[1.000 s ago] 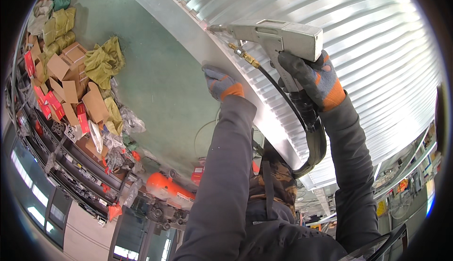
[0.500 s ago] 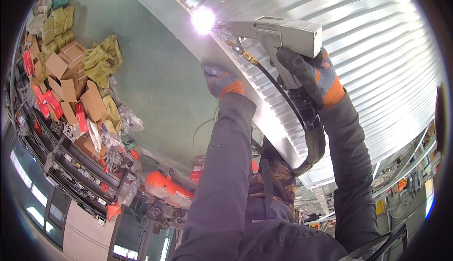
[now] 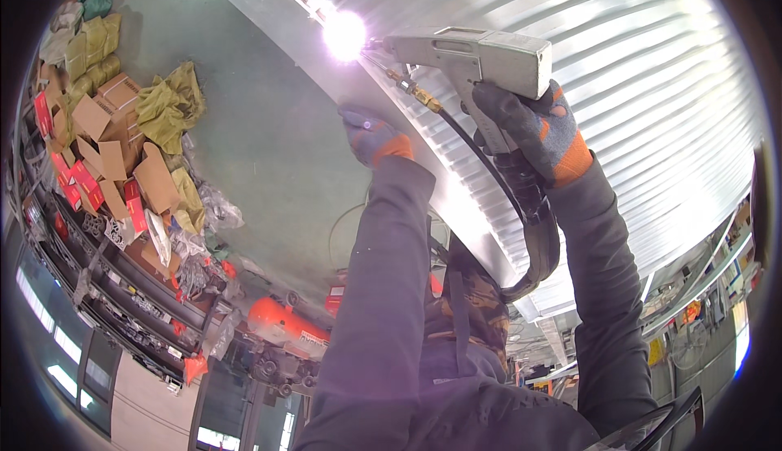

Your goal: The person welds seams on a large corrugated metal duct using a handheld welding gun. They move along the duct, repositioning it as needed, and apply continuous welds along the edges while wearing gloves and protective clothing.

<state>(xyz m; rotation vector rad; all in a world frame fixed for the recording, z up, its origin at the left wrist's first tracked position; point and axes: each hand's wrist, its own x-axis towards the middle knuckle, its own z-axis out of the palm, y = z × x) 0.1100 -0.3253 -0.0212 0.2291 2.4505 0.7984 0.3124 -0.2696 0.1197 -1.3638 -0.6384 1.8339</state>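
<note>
One grey handheld torch (image 3: 509, 58), clasped in the gloved right hand (image 3: 538, 129), points into a white glare (image 3: 344, 35) at the edge of a ribbed panel (image 3: 643, 158), while whether the curled left hand (image 3: 373, 136) grips anything cannot be told.

Right hand (image 3: 533, 129) closed in grip — left hand (image 3: 375, 136) partly curled — forearms (image 3: 387, 264) extended.

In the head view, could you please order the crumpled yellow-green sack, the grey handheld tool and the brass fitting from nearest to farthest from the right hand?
1. Grey handheld tool: gripped in the right hand.
2. Brass fitting: left of the hand, below the tool's nose.
3. Crumpled yellow-green sack: well to the left.
</note>
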